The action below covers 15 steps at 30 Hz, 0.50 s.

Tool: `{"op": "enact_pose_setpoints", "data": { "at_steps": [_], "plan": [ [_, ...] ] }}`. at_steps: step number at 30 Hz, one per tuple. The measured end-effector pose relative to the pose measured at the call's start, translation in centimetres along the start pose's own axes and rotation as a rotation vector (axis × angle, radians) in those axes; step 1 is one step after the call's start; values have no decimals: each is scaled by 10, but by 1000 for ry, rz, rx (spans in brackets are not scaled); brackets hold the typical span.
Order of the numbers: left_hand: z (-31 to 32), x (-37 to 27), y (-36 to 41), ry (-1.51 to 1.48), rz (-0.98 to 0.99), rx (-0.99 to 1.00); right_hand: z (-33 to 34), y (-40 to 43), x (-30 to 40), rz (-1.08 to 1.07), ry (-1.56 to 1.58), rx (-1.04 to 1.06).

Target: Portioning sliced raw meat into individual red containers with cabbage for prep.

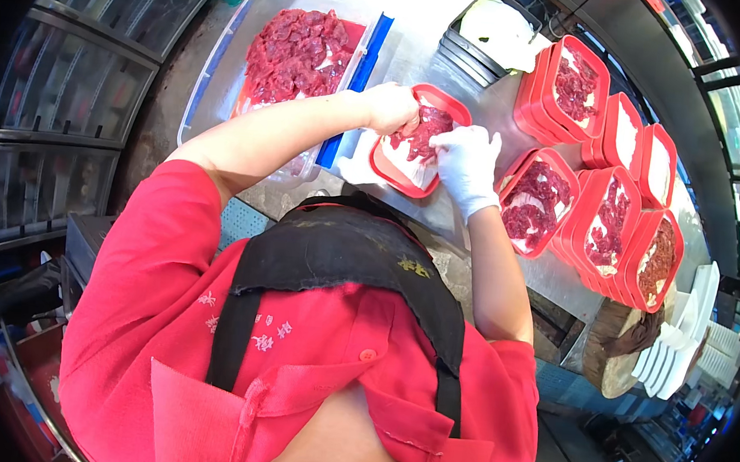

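Note:
A red plastic tray (384,167) lies before me, with sliced raw meat (430,129) spread over a pale layer. My left hand (394,109) reaches in from the left, its curled fingers gripping the meat. At the meat's right edge is my right hand (468,164) in a white glove, thumb and forefinger touching it; whether they pinch it is hard to see. Left of the tray stands a large clear plastic tub (216,85) with a blue handle (371,54). A big heap of raw red meat (299,52) sits inside it.
On the steel table (408,50), stacked red trays (539,204) of meat fill the right side. Behind are black containers (479,55) holding something pale. White trays (673,355) and a round wooden block (612,351) are at far right. A glass-fronted cabinet (65,74) stands left.

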State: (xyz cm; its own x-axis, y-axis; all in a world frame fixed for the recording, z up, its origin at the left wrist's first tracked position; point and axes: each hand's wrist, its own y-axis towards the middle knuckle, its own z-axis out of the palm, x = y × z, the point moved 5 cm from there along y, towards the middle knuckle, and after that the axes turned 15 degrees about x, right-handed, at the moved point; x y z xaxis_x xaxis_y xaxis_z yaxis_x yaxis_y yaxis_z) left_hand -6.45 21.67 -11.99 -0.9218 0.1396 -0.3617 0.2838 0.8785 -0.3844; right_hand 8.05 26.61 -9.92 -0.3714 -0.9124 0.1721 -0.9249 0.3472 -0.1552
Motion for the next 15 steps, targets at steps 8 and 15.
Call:
{"op": "enact_pose_setpoints", "data": {
  "at_steps": [8, 15],
  "plan": [
    [-17, -29, -23, -48, 237, -171, 9, 10, 13, 93, -3, 55],
    [-39, 105, -142, -247, -481, -313, -6, -21, 17, 130, 117, -45]
  ]
}}
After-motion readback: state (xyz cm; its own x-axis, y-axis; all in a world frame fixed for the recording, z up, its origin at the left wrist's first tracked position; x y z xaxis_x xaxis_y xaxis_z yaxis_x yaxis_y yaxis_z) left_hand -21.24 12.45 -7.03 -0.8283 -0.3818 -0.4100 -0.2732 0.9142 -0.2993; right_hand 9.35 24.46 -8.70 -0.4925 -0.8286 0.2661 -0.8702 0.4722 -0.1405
